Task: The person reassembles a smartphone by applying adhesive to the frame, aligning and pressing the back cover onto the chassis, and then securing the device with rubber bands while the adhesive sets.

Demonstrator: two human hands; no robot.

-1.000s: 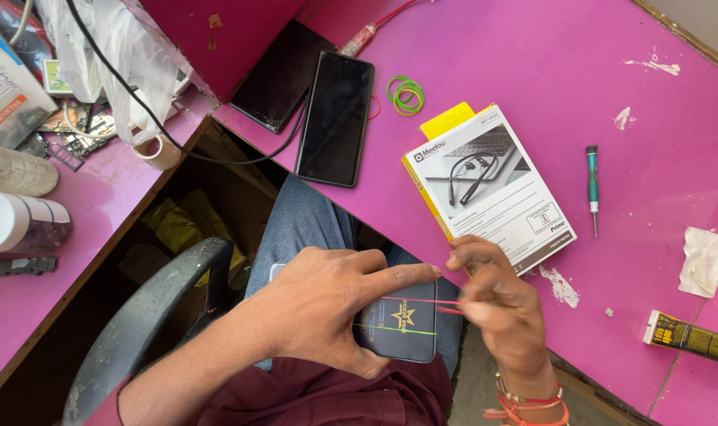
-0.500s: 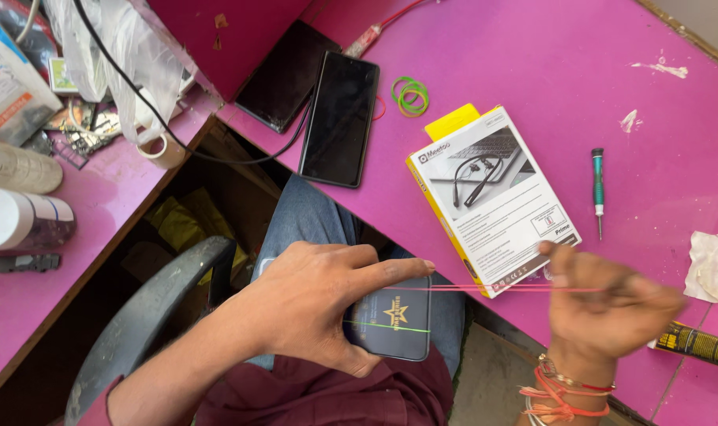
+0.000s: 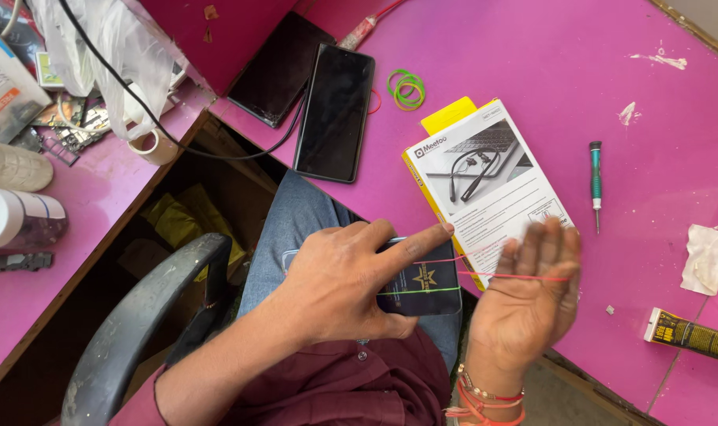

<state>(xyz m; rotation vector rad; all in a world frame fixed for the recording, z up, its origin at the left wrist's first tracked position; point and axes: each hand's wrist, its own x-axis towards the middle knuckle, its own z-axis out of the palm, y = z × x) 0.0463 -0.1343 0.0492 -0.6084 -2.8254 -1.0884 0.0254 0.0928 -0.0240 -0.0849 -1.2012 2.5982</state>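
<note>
Red rubber band [image 3: 493,276] stretched taut from left hand [image 3: 351,280], gripping the phone [image 3: 422,288], to open-fingered right hand [image 3: 532,296]; keep tension even.

Three phones: two dark ones [image 3: 335,112] [image 3: 278,69] far on the table, one [image 3: 422,278] near, in hand. Two hands [image 3: 339,284] [image 3: 525,304]. Two green rubber bands [image 3: 406,87]. One screwdriver [image 3: 595,177]. One white box [image 3: 489,185].
</note>
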